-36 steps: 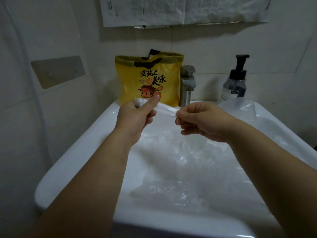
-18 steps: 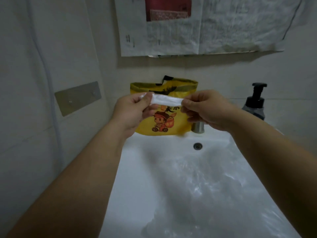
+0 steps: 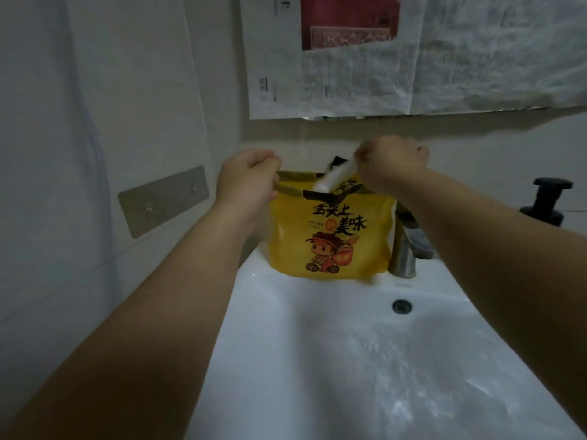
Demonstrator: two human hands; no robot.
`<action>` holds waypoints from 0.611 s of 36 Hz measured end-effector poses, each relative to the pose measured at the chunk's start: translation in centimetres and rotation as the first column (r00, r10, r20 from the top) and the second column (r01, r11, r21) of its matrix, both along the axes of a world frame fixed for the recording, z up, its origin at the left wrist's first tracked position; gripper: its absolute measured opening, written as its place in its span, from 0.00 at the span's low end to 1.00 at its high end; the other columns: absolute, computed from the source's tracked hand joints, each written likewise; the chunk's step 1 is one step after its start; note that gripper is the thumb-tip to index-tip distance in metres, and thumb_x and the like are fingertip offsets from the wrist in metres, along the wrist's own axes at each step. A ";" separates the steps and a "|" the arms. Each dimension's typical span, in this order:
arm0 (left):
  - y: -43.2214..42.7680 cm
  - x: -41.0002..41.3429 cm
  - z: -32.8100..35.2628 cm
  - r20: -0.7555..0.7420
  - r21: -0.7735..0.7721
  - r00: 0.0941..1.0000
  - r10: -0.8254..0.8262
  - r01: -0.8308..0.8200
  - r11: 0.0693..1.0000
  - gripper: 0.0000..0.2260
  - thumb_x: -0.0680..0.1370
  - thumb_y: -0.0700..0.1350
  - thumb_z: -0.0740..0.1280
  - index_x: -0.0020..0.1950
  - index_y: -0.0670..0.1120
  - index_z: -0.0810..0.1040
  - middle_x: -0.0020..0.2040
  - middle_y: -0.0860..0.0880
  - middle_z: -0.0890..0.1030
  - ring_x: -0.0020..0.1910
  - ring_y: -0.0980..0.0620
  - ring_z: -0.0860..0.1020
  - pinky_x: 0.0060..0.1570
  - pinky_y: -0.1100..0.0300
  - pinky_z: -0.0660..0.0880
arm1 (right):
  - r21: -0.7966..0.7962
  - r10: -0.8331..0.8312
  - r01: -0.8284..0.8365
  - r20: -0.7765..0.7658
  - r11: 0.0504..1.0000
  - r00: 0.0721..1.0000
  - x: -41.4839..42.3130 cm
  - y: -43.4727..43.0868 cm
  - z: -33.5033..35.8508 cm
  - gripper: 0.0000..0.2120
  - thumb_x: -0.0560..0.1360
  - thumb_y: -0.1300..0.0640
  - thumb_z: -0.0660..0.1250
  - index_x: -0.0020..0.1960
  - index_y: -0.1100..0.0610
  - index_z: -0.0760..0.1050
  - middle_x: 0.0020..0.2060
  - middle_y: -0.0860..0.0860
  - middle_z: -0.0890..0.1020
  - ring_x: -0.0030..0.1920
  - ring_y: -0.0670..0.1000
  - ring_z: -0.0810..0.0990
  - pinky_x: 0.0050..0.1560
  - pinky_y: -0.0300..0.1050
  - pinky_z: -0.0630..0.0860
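One white roll (image 3: 333,176), head view: short, pale, tightly rolled and a little blurred. It slants down to the left, its upper end in the right grip (image 3: 392,168) and its lower end at the mouth of the yellow bag (image 3: 330,239).
Bag: upright on the back ledge of the sink (image 3: 279,360), against the wall. It has black script and a cartoon figure on its face, and an olive band and black handle on top.
Edges: the faucet (image 3: 405,249) stands just beside the bag on the right, and the pump bottle (image 3: 547,201) is well apart, further right. Paper sheets (image 3: 365,65) hang on the wall above both grips.
Open room: the basin lies open below the forearms, with clear plastic film (image 3: 444,385) in its right half. The side wall with its metal plate (image 3: 163,200) is near the left forearm.
Right grip, state: fingers curled together, pinching the roll's upper end above the bag's top.
Left grip (image 3: 246,179), state: fingers curled into a fist, touching the bag's top left corner. Whether they pinch the rim cannot be told.
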State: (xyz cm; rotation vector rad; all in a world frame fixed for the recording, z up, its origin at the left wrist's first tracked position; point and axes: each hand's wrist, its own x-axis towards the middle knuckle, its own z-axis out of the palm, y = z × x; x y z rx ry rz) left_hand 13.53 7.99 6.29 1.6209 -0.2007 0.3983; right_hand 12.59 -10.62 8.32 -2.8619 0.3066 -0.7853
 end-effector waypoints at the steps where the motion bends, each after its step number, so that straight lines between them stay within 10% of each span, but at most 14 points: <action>1: 0.0 0.0 -0.1 -0.003 0.005 1.000 0.001 -0.001 1.000 0.13 0.79 0.43 0.65 0.63 0.46 0.78 0.46 0.51 0.79 0.47 0.55 0.78 0.47 0.60 0.78 | -0.042 -0.017 0.012 -0.142 0.999 0.990 0.2 0.3 -0.1 0.18 0.81 0.52 0.54 0.70 0.50 0.68 0.66 0.60 0.69 0.69 0.63 0.63 0.65 0.58 0.60; 5: 0.0 -0.2 -0.7 -0.001 0.012 1.000 -0.004 0.004 1.000 0.08 0.79 0.43 0.65 0.57 0.50 0.78 0.44 0.52 0.78 0.46 0.55 0.77 0.44 0.62 0.76 | 0.028 0.030 -0.024 -0.242 0.999 0.970 -0.1 1.2 -0.1 0.25 0.82 0.45 0.49 0.78 0.52 0.53 0.77 0.58 0.53 0.75 0.63 0.51 0.71 0.65 0.49; 15: -1.2 -4.7 -3.4 -0.052 0.086 0.986 -0.157 0.162 0.983 0.06 0.79 0.42 0.65 0.46 0.51 0.80 0.40 0.53 0.79 0.38 0.58 0.76 0.34 0.67 0.74 | 0.320 0.160 -0.230 0.232 0.919 0.959 -7.1 0.3 -2.9 0.16 0.79 0.56 0.58 0.64 0.56 0.75 0.59 0.55 0.80 0.59 0.57 0.76 0.58 0.48 0.72; 22: -2.7 -8.9 -8.4 -0.289 0.225 0.916 -0.278 0.347 0.910 0.05 0.78 0.45 0.67 0.43 0.50 0.80 0.42 0.50 0.79 0.42 0.54 0.77 0.38 0.63 0.74 | 0.448 0.195 -0.234 0.132 0.863 0.972 -12.8 0.2 -8.4 0.12 0.77 0.58 0.61 0.55 0.59 0.80 0.40 0.53 0.78 0.41 0.53 0.75 0.41 0.42 0.69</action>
